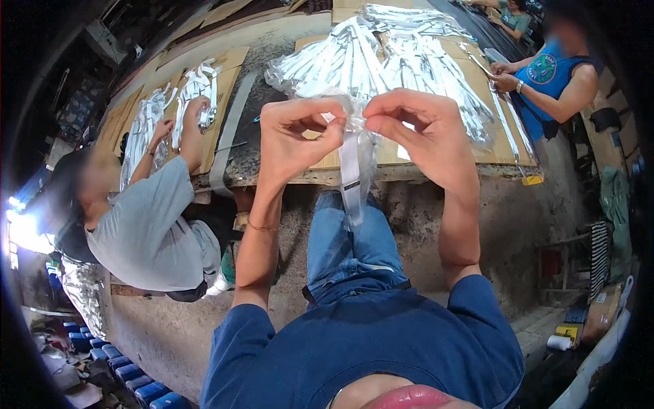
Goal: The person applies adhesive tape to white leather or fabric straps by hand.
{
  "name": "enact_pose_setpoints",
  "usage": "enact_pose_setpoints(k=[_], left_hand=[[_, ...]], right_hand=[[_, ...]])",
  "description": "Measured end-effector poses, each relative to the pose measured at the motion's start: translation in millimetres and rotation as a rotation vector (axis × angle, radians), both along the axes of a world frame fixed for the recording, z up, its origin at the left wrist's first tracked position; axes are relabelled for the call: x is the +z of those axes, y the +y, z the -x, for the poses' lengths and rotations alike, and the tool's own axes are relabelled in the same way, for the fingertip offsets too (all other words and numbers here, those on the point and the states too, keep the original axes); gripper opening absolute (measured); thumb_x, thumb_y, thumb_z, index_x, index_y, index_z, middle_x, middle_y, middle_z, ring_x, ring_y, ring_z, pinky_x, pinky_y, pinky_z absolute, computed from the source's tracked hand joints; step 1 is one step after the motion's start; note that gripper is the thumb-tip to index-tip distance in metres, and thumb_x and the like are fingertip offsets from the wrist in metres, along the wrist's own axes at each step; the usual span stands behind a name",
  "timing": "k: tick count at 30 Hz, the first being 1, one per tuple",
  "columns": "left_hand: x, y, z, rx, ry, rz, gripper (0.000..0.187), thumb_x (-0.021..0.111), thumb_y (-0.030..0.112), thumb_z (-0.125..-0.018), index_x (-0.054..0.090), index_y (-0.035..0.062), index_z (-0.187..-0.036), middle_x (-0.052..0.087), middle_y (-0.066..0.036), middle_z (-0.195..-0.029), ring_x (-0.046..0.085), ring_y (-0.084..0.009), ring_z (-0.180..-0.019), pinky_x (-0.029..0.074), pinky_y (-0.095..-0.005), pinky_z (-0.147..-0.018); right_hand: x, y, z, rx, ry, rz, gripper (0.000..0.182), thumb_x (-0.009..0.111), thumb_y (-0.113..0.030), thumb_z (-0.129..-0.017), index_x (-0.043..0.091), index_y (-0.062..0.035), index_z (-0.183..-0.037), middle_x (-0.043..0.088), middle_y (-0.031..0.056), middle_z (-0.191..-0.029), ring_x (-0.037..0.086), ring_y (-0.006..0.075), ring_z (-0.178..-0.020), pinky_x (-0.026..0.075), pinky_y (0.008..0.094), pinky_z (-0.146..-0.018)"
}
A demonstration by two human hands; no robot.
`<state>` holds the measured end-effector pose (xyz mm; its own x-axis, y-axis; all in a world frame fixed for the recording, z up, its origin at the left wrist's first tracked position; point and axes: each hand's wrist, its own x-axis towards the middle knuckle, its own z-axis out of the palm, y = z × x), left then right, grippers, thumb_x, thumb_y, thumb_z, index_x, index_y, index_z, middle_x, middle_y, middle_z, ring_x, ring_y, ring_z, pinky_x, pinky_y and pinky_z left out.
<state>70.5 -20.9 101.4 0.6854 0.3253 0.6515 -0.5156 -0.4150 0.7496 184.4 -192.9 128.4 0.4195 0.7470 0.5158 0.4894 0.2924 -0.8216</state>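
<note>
My left hand (300, 136) and my right hand (426, 133) are raised in front of my chest, level with each other. Each pinches the top edge of a clear plastic bag (368, 160) between thumb and fingertips. Inside it hangs a flat white strap (349, 167) with a small dark mark near its lower part. The bag dangles over the table's near edge, above my lap. Just beyond my hands, a fanned pile of shiny white bagged straps (334, 61) covers the cardboard.
A worktable topped with cardboard (504, 119) spans the front. At left, a seated person in a grey shirt (146, 232) handles more white strips (194, 88). At right, a person in a blue sleeveless top (545, 75) holds strips. Several blue items (150, 392) line the floor lower left.
</note>
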Motion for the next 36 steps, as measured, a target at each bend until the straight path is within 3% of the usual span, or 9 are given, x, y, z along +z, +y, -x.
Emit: enact_pose_setpoints(k=[8, 14, 18, 20, 22, 25, 27, 32, 36], left_hand=[[-10, 4, 0, 0.017, -0.077, -0.1, 0.016, 0.07, -0.01, -0.074, 0.071, -0.005, -0.089, 0.069, -0.006, -0.081, 0.06, -0.0065, -0.068, 0.046, -0.0194, -0.057], [-16, -2, 1, 0.035, -0.092, -0.138, 0.017, 0.071, -0.008, -0.074, 0.072, -0.003, -0.09, 0.07, -0.006, -0.08, 0.063, -0.0071, -0.071, 0.051, -0.0207, -0.061], [-17, -9, 4, 0.044, -0.049, -0.114, 0.018, 0.068, -0.007, -0.077, 0.073, -0.0009, -0.093, 0.071, -0.007, -0.081, 0.067, -0.0093, -0.076, 0.056, -0.0229, -0.068], [-12, -13, 9, 0.018, 0.012, -0.101, 0.021, 0.066, -0.007, -0.078, 0.072, -0.0011, -0.097, 0.07, -0.007, -0.08, 0.066, -0.0096, -0.075, 0.054, -0.0229, -0.068], [-8, -15, 14, -0.002, 0.072, -0.088, 0.025, 0.064, -0.007, -0.078, 0.071, -0.0013, -0.101, 0.07, -0.006, -0.079, 0.066, -0.01, -0.073, 0.053, -0.023, -0.067], [-1, -10, 22, -0.164, 0.135, 0.211, 0.036, 0.06, -0.007, -0.077, 0.069, 0.0007, -0.112, 0.069, -0.006, -0.08, 0.065, -0.0093, -0.071, 0.05, -0.0239, -0.065], [10, -1, 24, -0.216, 0.449, -0.213, 0.046, 0.056, -0.013, -0.078, 0.063, -0.0007, -0.122, 0.068, -0.008, -0.111, 0.064, -0.0097, -0.084, 0.05, -0.0232, -0.074], [18, 9, 14, -0.402, 0.483, -0.301, 0.034, 0.059, -0.011, -0.076, 0.071, -0.0002, -0.106, 0.072, -0.005, -0.085, 0.061, -0.005, -0.067, 0.047, -0.0203, -0.058], [5, 17, 8, -0.383, 0.445, -0.241, 0.022, 0.066, -0.005, -0.079, 0.071, -0.001, -0.1, 0.071, -0.005, -0.083, 0.059, -0.0051, -0.064, 0.044, -0.0201, -0.054]], right_hand=[[-12, 5, -3, -0.008, -0.021, -0.176, 0.027, 0.072, -0.004, -0.084, 0.062, -0.0032, -0.108, 0.064, 0.0024, -0.094, 0.059, 0.0073, -0.087, 0.047, 0.0223, -0.076], [-34, 11, 19, -0.098, 0.093, -0.182, 0.076, 0.079, -0.007, -0.078, 0.031, -0.0084, -0.137, 0.064, 0.0159, -0.112, 0.06, 0.0233, -0.109, 0.045, 0.0351, -0.096], [-39, 16, 11, -0.131, -0.031, -0.183, 0.078, 0.08, -0.008, -0.078, 0.03, -0.0077, -0.137, 0.065, 0.0153, -0.107, 0.06, 0.0219, -0.107, 0.045, 0.0338, -0.095], [-36, 14, 6, 0.111, 0.265, -0.1, 0.081, 0.08, -0.006, -0.077, 0.027, -0.0089, -0.138, 0.065, 0.013, -0.101, 0.061, 0.0202, -0.102, 0.044, 0.033, -0.093], [-36, 12, 3, 0.134, 0.261, -0.09, 0.084, 0.081, -0.005, -0.076, 0.025, -0.0096, -0.139, 0.065, 0.012, -0.1, 0.061, 0.0193, -0.099, 0.045, 0.0325, -0.091], [-36, 12, 5, 0.143, 0.264, -0.056, 0.09, 0.081, -0.001, -0.073, 0.023, -0.0111, -0.141, 0.064, 0.0101, -0.096, 0.062, 0.0182, -0.095, 0.046, 0.0317, -0.088], [-38, 12, 7, 0.135, 0.275, -0.03, 0.094, 0.082, 0.002, -0.071, 0.022, -0.0118, -0.143, 0.064, 0.0093, -0.094, 0.062, 0.0179, -0.093, 0.047, 0.0315, -0.086], [-39, 9, 9, 0.109, 0.32, -0.043, 0.107, 0.084, 0.008, -0.065, 0.017, -0.0131, -0.146, 0.055, 0.0087, -0.104, 0.062, 0.0162, -0.093, 0.051, 0.0314, -0.084], [-42, 10, 6, 0.138, 0.306, -0.127, 0.11, 0.085, 0.008, -0.063, 0.016, -0.0134, -0.147, 0.05, 0.0084, -0.108, 0.06, 0.0153, -0.097, 0.051, 0.0307, -0.084]])
